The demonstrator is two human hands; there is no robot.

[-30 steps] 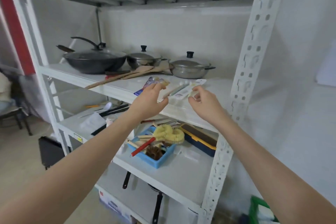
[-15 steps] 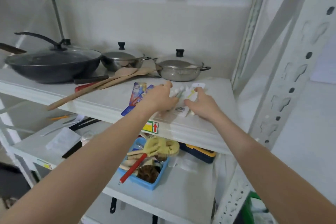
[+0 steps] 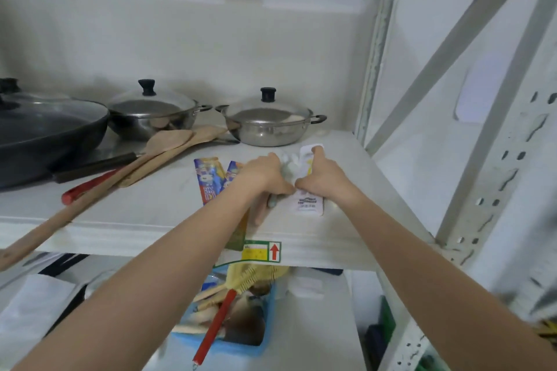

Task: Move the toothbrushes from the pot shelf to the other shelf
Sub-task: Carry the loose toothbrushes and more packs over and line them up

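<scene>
Both of your hands are up on the pot shelf [image 3: 126,220], close together near its front edge. Your left hand [image 3: 265,173] lies flat over the toothbrush packs, with the fingers curled down and the thumb tucked against a green toothbrush handle [image 3: 272,203] that pokes out below it. Your right hand [image 3: 321,176] sits just beside it, touching it. Its fingers are bent over a white toothbrush pack [image 3: 309,200], and the thumb and first finger pinch the pack's plastic near the middle. The picture is a bit blurry there, so you may be holding only the wrapper.

The white pack lies flat on the shelf with its top end pointing to the back wall. Two blue and orange toothbrush packs [image 3: 208,179] lie just left of your left hand, partly under your wrist. All the toothbrushes are on the pot shelf.

Behind your hands stands a shiny steel pot [image 3: 268,126] with a lid and a black knob. A second steel pot [image 3: 150,113] is to its left, and a big black wok [image 3: 45,135] is at the far left. Wooden spatulas [image 3: 168,144] lie in front of the pots, beside a red handle [image 3: 87,187].

On the lower shelf [image 3: 316,337] sits a blue basket [image 3: 241,349] full of brushes and tools.
</scene>
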